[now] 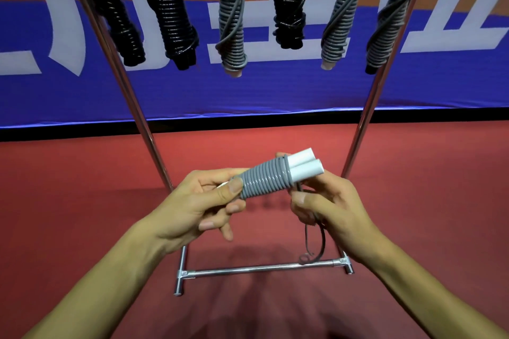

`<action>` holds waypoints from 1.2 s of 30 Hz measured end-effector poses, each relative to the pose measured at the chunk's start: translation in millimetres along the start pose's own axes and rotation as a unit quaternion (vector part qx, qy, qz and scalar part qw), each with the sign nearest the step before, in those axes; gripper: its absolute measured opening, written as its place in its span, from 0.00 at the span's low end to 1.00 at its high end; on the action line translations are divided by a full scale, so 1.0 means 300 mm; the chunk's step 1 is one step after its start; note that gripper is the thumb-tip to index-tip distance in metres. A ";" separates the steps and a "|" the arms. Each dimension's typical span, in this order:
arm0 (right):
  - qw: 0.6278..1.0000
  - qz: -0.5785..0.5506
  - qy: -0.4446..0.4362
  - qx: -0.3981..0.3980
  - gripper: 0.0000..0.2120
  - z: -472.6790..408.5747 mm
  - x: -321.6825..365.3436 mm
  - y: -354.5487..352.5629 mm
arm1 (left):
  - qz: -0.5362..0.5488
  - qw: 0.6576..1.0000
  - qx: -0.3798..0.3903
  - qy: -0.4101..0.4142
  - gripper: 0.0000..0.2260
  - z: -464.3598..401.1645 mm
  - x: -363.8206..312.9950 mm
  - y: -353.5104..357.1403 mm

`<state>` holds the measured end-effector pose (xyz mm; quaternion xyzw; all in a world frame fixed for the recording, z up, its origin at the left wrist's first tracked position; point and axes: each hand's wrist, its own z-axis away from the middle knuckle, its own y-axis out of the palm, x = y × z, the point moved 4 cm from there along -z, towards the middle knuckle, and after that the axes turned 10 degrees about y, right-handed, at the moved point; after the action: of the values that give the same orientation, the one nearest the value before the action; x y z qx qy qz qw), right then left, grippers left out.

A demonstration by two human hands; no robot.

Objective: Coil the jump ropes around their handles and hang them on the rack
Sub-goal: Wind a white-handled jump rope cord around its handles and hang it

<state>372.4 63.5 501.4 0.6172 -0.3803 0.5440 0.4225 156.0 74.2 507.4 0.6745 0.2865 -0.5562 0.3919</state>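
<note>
A grey jump rope (264,177) is coiled tightly round its two white handles (304,166), which lie side by side and point up to the right. My left hand (203,201) grips the lower end of the bundle, thumb on the coils. My right hand (330,203) pinches the loose grey rope end just below the handles; a dark loop of it (314,242) hangs down from that hand. Above, several coiled ropes hang from the metal rack (143,124), black ones (173,14) and grey ones (231,25).
The rack's two slanted chrome legs (366,113) frame my hands, joined by a low crossbar (261,268) on the red floor. A blue and white banner (275,91) runs behind the rack.
</note>
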 end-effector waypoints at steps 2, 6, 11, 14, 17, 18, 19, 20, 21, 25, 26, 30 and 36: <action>1.000 -0.013 0.019 0.000 0.13 0.000 -0.003 0.002 | -0.017 0.999 -0.026 0.010 0.17 -0.006 0.003 0.006; 0.997 -0.017 0.048 -0.052 0.10 -0.010 -0.030 0.004 | -0.075 0.995 -0.057 0.031 0.17 -0.019 0.016 0.021; 0.993 -0.071 0.055 -0.079 0.18 -0.022 -0.042 -0.004 | -0.137 0.986 -0.071 0.062 0.18 -0.027 0.024 0.019; 0.990 -0.068 0.057 -0.107 0.18 -0.021 -0.032 0.005 | -0.153 0.981 -0.095 0.076 0.19 -0.027 0.034 0.015; 0.982 -0.065 0.093 -0.148 0.22 -0.022 -0.035 0.007 | -0.199 0.967 -0.113 0.109 0.17 -0.020 0.039 0.019; 0.981 -0.060 0.097 -0.156 0.20 -0.021 -0.034 0.008 | -0.216 0.962 -0.117 0.118 0.15 -0.017 0.040 0.019; 0.981 -0.050 0.097 -0.163 0.18 -0.018 -0.031 0.006 | -0.226 0.958 -0.123 0.124 0.15 -0.014 0.041 0.019; 0.980 -0.036 0.098 -0.168 0.17 -0.016 -0.028 0.004 | -0.232 0.955 -0.133 0.125 0.15 -0.012 0.043 0.016; 0.980 -0.018 0.097 -0.171 0.17 -0.013 -0.027 0.000 | -0.238 0.953 -0.142 0.126 0.14 -0.011 0.044 0.012; 0.979 0.107 0.083 -0.152 0.08 -0.006 -0.021 -0.019 | -0.252 0.944 -0.170 0.130 0.14 -0.016 0.041 0.010; 0.976 0.135 0.086 -0.149 0.04 -0.004 -0.021 -0.026 | -0.250 0.942 -0.182 0.128 0.13 -0.018 0.038 0.003; 0.957 0.213 0.096 -0.172 0.02 0.015 -0.035 -0.062 | -0.264 0.934 -0.208 0.120 0.15 -0.017 0.028 -0.034; 0.939 0.262 0.084 -0.205 0.06 0.012 -0.041 -0.080 | -0.311 0.921 -0.206 0.115 0.19 -0.009 0.033 -0.027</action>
<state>394.4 68.7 486.4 0.3478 -0.5947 0.5956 0.4130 152.8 80.3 496.4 0.5148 0.6335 -0.4974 0.2937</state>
